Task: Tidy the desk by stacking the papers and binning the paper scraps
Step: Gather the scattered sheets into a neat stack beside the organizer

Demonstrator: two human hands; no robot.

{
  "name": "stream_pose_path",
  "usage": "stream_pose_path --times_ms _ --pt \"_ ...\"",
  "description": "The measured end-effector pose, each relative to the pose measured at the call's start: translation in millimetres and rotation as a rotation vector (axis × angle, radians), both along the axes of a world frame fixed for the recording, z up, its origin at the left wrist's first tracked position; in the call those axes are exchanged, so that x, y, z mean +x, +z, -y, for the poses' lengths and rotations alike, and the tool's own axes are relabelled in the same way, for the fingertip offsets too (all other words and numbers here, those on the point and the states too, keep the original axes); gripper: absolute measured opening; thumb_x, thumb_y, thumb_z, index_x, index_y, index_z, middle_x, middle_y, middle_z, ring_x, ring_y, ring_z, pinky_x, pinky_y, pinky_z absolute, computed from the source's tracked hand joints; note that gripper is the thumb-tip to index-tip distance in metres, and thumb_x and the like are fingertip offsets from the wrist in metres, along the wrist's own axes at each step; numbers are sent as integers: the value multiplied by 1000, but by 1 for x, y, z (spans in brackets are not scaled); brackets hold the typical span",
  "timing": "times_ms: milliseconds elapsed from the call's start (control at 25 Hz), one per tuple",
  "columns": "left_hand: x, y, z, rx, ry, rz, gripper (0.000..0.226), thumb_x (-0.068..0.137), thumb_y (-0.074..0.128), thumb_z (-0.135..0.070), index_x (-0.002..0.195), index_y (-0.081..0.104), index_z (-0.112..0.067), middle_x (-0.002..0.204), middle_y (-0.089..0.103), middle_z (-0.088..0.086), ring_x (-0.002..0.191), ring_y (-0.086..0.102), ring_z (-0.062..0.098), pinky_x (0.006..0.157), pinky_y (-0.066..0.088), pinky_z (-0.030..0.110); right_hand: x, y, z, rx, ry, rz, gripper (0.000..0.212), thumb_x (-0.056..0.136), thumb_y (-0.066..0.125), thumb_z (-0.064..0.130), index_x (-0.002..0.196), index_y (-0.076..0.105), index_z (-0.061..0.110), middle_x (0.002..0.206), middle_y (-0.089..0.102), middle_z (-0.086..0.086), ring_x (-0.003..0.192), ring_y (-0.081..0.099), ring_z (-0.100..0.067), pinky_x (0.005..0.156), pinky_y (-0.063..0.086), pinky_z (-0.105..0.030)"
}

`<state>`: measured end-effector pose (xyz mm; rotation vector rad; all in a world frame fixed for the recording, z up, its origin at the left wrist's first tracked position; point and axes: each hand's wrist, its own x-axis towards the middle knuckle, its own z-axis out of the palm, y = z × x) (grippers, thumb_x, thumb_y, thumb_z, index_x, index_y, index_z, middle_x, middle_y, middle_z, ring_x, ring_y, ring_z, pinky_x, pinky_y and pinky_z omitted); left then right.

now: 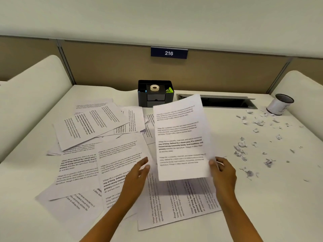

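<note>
Several printed sheets (90, 126) lie scattered and overlapping across the left and middle of the white desk (262, 198). My right hand (222, 170) pinches the lower right corner of one printed sheet (180, 137), lifted above the desk and tilted. My left hand (138, 173) hovers with straight fingers over another sheet (118, 158), just left of the lifted one, holding nothing. Small torn paper scraps (251, 142) are strewn over the right side of the desk. A small white bin (279, 105) with a dark rim stands at the far right, tilted.
A black desk organiser (155, 93) with a tape roll and a green clip stands at the back middle. A cable slot (227, 102) opens in the desk behind the lifted sheet. Beige partition panels (104, 67) close off the back; rounded white dividers flank both sides.
</note>
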<state>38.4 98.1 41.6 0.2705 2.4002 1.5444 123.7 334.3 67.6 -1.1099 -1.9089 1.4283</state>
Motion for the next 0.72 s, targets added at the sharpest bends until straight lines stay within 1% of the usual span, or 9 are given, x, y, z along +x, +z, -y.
stream_pose_path --times_ms 80,160,280,360,440,520,600,640,720 --pt "-4 9 0 192 36 133 36 97 40 -38 129 51 -25 121 64 -3 98 66 10 73 56 23 0 1 18 -22 79 -7 8 90 60 28 96 62 24 93 70 3 88 64 -16 75 54 -35" --pt "-8 15 4 245 108 165 30 96 43 -39 119 56 -25 104 70 -5 88 69 11 66 55 24 -1 -1 36 -9 174 5 6 90 60 29 96 61 26 92 70 5 87 65 -13 72 54 -30" --pt "-15 16 18 145 215 72 23 97 48 -23 119 55 -24 111 67 0 100 64 22 83 53 41 -2 -6 48 55 300 59 8 91 60 26 98 58 25 96 68 5 87 64 -11 65 49 -16" --pt "-19 14 31 143 272 70 26 97 47 -15 121 54 -22 113 66 5 100 63 26 88 52 48 0 -7 41 87 335 139 18 90 62 21 106 54 21 103 65 1 92 64 -15 67 47 -12" --pt "-24 13 46 142 306 82 30 97 47 -12 125 52 -19 113 65 8 98 64 28 87 53 51 5 -9 29 180 305 341 34 89 64 20 119 48 16 116 58 -8 107 57 -25 81 48 -24" --pt "-28 10 59 152 337 104 33 97 47 -11 129 51 -17 113 65 9 96 64 29 86 53 51 14 -12 18 324 251 736 51 89 63 28 130 37 13 130 44 -15 118 44 -34 93 43 -39" --pt "-30 6 70 169 370 128 34 96 48 -9 129 51 -15 114 65 10 96 64 30 85 53 49 21 -11 18 382 210 1048 62 88 60 39 133 27 12 135 33 -18 121 37 -37 97 40 -43" --pt "-30 5 73 169 382 135 34 96 47 -9 130 51 -15 114 65 11 95 64 30 83 53 47 23 -11 20 385 187 1091 65 87 60 42 133 26 11 135 31 -18 121 37 -37 96 41 -43" --pt "-31 2 78 161 399 154 34 97 47 -9 130 50 -15 113 65 10 93 63 30 77 51 45 23 -14 24 386 160 1048 66 86 63 41 130 27 9 132 33 -18 115 43 -38 92 46 -42"
